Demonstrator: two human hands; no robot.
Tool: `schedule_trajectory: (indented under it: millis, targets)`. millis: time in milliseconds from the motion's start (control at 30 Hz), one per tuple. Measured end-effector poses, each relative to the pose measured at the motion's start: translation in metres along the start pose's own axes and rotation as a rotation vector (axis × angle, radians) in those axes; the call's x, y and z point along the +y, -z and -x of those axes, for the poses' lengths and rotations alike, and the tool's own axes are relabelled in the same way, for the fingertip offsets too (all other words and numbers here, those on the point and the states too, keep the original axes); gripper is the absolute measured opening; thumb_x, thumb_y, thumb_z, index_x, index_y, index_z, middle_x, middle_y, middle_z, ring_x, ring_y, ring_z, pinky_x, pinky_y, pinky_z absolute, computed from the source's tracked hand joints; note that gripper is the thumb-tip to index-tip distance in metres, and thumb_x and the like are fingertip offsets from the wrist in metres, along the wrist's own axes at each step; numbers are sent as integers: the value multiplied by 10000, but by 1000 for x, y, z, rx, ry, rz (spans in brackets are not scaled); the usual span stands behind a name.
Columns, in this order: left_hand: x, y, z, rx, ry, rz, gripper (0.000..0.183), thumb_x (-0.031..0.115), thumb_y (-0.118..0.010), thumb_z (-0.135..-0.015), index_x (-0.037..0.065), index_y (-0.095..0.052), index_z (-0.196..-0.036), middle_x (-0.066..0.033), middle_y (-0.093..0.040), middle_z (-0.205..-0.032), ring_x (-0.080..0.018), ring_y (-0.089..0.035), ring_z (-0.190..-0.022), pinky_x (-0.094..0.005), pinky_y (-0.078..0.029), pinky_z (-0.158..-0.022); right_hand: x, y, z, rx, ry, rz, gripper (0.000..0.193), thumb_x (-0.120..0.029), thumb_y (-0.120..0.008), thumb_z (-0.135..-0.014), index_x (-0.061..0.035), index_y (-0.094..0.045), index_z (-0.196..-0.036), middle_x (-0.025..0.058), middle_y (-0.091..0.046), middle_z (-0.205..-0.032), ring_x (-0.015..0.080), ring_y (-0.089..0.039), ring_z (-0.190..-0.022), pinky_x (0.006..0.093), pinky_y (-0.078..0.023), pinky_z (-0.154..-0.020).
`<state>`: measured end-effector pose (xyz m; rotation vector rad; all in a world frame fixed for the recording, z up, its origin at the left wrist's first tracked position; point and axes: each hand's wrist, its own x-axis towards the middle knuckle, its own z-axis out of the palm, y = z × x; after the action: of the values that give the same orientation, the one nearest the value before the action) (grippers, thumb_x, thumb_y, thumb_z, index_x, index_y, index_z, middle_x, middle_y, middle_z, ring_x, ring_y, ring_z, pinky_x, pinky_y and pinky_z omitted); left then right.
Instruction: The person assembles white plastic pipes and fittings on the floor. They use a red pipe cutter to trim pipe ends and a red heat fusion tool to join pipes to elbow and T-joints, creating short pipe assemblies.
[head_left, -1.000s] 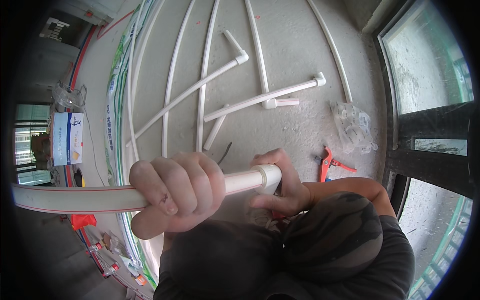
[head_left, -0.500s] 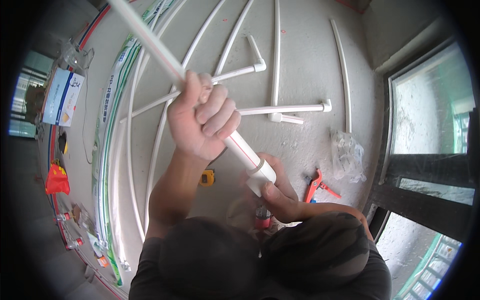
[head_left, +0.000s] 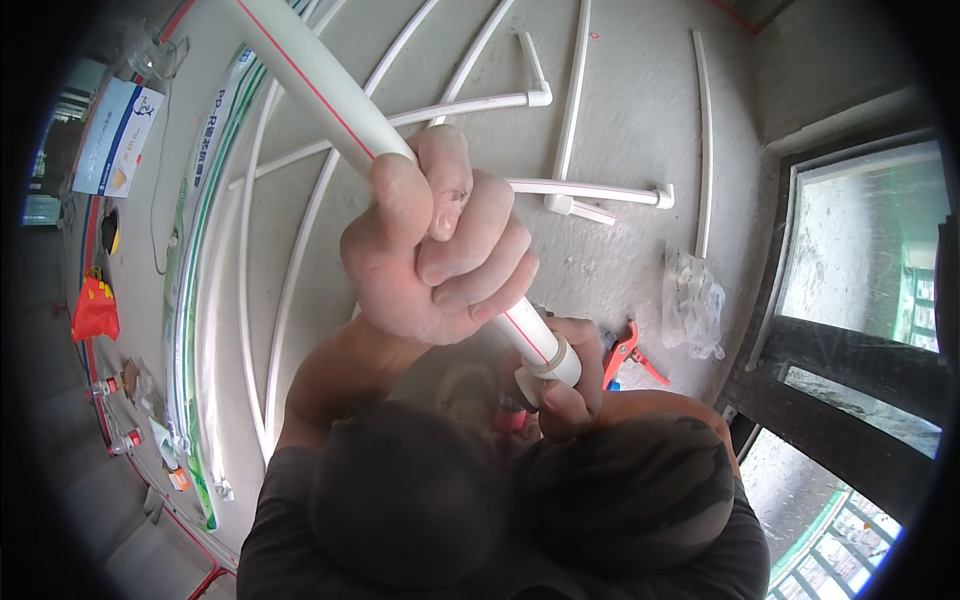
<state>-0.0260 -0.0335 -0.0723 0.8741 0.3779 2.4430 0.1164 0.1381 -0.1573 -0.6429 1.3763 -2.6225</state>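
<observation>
A white plastic pipe point(head_left: 318, 88) with a red stripe runs slantwise from the upper left down toward my lap. My left hand point(head_left: 440, 245) is wrapped round its shaft, fingers curled and thumb against it. At the lower end sits a white fitting point(head_left: 556, 368) with a raised collar where it meets the pipe. My right hand point(head_left: 575, 375) grips this fitting, thumb in front and fingers behind. The far end of the pipe runs out of view at the top.
Several white pipes point(head_left: 575, 90) lie on the grey floor, some with elbow fittings point(head_left: 665, 196). A red pipe cutter point(head_left: 622, 352) and a clear plastic bag point(head_left: 692, 305) lie at right. Green-white wrapped pipes point(head_left: 195, 270), a blue-white box point(head_left: 118, 140) and a red bag point(head_left: 95, 308) are at left.
The pipe and my left hand have come closer to the camera. My right hand and the fitting have shifted slightly right. A yellow tape measure is now hidden behind my left arm.
</observation>
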Motion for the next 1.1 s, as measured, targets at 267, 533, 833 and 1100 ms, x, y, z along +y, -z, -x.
schedule_trajectory:
  millis: [267,533,833,1100]
  targets:
    - [1,-24,-4,-42,29,52,42,99,-472,-1032,88,-510,-1048,-14,-478,-720,-129,-350,-521,-303,-362,-505,0,-13,4,83,97,95,644,-422,-555,-1061,102,-364,-1382,161,-639,-860,127,-555,-659,305,-473,-593]
    - [8,-33,-4,17,90,30,177,-17,-449,-845,73,-513,-983,-39,-511,-712,-160,-393,-510,-323,-362,-505,-6,0,4,-91,141,49,573,-259,-573,-1078,105,-353,-1462,211,-628,-1132,198,-623,-877,362,-542,-775]
    - [5,-53,-3,7,-11,-179,288,252,-688,-1025,67,-479,-956,-55,-550,-643,-145,-465,-431,-310,-425,-413,1,4,12,-127,145,57,614,-266,-646,-1062,78,-355,-1479,207,-602,-1180,209,-617,-892,381,-531,-789]
    - [2,-39,-4,178,-1,-187,100,103,-527,-1004,107,-466,-925,-6,-490,-649,-117,-383,-444,-294,-353,-449,-14,-2,-1,82,-180,-51,680,-351,-612,-1068,-8,-288,-1557,135,-596,-1121,148,-574,-800,300,-487,-681]
